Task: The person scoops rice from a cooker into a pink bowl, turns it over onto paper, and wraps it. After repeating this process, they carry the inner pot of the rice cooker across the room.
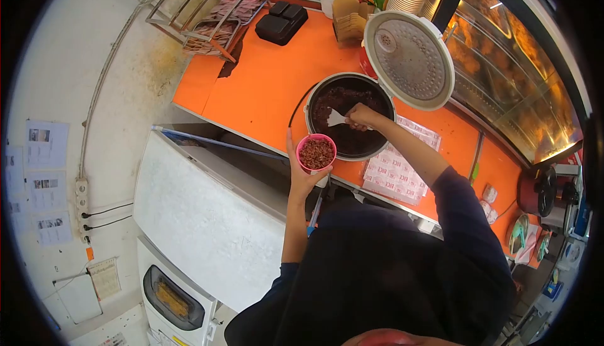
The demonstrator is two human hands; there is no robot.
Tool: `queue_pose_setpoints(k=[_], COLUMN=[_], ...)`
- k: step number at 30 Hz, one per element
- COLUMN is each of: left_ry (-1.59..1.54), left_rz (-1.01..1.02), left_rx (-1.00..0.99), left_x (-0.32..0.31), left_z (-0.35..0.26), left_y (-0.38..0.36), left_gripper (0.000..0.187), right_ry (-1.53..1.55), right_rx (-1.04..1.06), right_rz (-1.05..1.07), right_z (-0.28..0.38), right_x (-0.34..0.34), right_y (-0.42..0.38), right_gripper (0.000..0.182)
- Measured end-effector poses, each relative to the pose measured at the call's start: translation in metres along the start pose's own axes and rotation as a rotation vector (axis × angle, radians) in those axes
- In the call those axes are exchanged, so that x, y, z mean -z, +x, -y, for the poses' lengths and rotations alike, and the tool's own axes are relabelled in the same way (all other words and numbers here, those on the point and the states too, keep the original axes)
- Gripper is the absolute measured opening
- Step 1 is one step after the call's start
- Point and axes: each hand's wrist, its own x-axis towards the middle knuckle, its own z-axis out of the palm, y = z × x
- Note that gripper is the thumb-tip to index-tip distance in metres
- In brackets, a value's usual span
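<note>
The right hand grips a white paddle inside the rice cooker; the left hand holds a pink cup of reddish-brown grains by its rim.

Left hand holds a pink cup, right hand a white paddle in the cooker.

Passing room over orange counter left of cooker, raised lid blocking far right
</note>
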Motion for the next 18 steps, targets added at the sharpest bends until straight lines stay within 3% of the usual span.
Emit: queue_pose_setpoints(k=[11, 17, 18], left_ry=[0.094, 0.226, 0.23], left_rz=[-0.15, -0.139, -0.111], left_rx=[-0.035, -0.112, -0.13], left_x=[0.001, -0.006, -0.01], left_z=[0.005, 0.001, 0.002], left_y=[0.0, 0.02, 0.026], left_gripper=[0.123, 0.119, 0.117], right_ry=[0.043, -0.028, -0.306], right_rx=[0.151, 0.251, 0.567], right_rz=[0.18, 0.028, -0.218], right_z=[0.008, 0.048, 0.048], right_x=[0.036, 0.042, 0.034], right_y=[-0.035, -0.101, -0.113], right_gripper=[0.016, 0.018, 0.023])
